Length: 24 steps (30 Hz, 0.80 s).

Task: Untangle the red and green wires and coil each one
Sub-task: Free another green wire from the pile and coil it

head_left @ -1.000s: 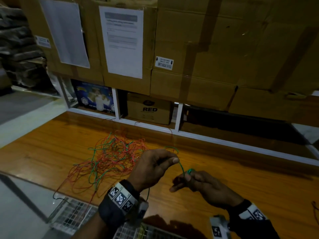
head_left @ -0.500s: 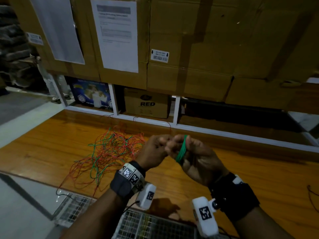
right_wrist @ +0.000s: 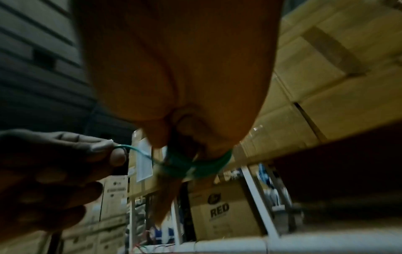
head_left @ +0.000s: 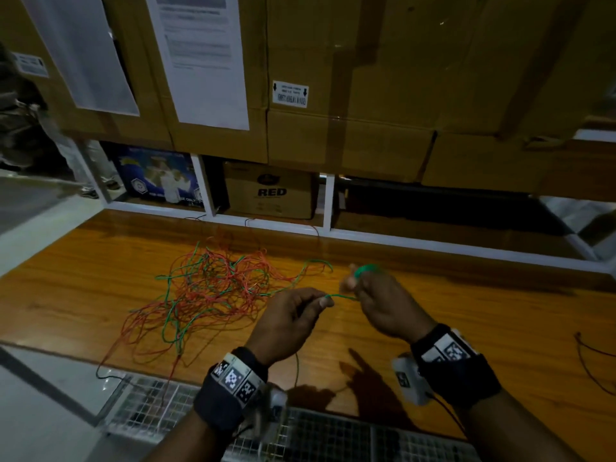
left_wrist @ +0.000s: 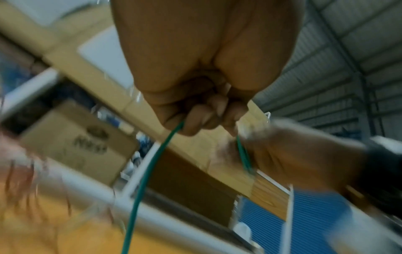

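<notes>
**Green wire stretched between 2 hands above the wooden table**

Nearest the camera, a wire mesh tray (head_left: pixel 333 438) lies at the table's front edge, below both wrists. Just beyond it the left hand (head_left: pixel 286 323) pinches the green wire (head_left: pixel 341 296) between thumb and forefinger, its other fingers curled in. The left wrist view shows what the head view does not: 1 strand drops from under those fingers toward the table, and a second short stretch runs across to the other hand.

The right hand (head_left: pixel 383 303) is held just beside the left, slightly farther out, with a short taut span of wire between them. From the head its fingertips are blurred, with only a green band at the top. The right wrist view makes it plain: several turns of green wire (right_wrist: pixel 195 165) are wound round the fingers (right_wrist: pixel 167 189), which are bent to keep the coil on.

Farther out and to the left, the rest of the green wire lies tangled with the red wire (head_left: pixel 213 291) in a loose heap on the wooden table (head_left: pixel 500 311). Behind the table a white shelf frame (head_left: pixel 328 203) holds a carton marked RED (head_left: pixel 271 191), with large cardboard boxes (head_left: pixel 366 78) stacked above.
</notes>
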### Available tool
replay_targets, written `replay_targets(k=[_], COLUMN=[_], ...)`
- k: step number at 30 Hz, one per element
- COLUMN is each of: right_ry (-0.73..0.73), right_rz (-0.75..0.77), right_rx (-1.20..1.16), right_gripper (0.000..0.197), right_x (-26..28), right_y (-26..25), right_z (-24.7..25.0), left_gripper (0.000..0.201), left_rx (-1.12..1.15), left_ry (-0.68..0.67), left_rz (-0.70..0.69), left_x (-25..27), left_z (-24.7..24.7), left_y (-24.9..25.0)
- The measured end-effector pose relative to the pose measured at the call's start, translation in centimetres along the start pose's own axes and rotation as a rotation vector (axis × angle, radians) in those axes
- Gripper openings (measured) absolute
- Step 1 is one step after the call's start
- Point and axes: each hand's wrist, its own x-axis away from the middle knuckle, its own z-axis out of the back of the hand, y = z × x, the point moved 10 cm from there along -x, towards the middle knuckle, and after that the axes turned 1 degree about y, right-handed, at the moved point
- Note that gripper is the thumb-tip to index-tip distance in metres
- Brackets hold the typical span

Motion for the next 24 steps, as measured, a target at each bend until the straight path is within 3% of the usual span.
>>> replay_targets(k=[2, 4, 8, 12, 15, 19, 22, 24], right_ry=[-0.390, -0.606, -0.738, -0.733, -0.591, -0.355, -0.056, 0.194], right_rz=[-0.060, -0.060, -0.012, 0.050, 0.054, 0.033, -0.024, -0.053], right_rx=[-0.339, -0.681, -1.042, -1.308, -1.588, -1.869, -1.962, -1.920], right_gripper=[0.047, 0.048, 0.041, 0.034, 0.032, 0.030, 0.038, 0.044], right_x=[2.2, 4.3, 5.8, 5.6, 4.2, 2.1, 0.7, 0.2], right_y=[-0.9, -2.9, -5.6, -8.3, -9.7, -9.7, -7.8, -5.6], right_z=[-4.0, -5.7, -7.1, -6.1, -3.9, -0.6, 2.1, 4.4], left_gripper=[0.026, 0.029, 0.019, 0.018, 0.026, 0.060, 0.040, 0.041], left_rx=[-0.110, -0.147, -0.013, 0.181, 0.374, 0.483, 0.573, 0.534], left_ry=[-0.025, -0.112, -0.130, -0.078, -0.022, 0.004, -0.048, -0.072], left_rz=[-0.045, -0.077, -0.104, -0.095, -0.037, 0.014, 0.136, 0.183], left_x=[-0.5, -1.0, -2.3, -3.5, -3.9, -3.0, -1.2, 0.3], left_z=[1.4, 1.8, 2.5, 2.0, 1.2, -1.1, -4.5, -6.2], left_y=[1.1, 1.8, 3.2, 3.2, 2.0, 1.1, 0.0, -0.8])
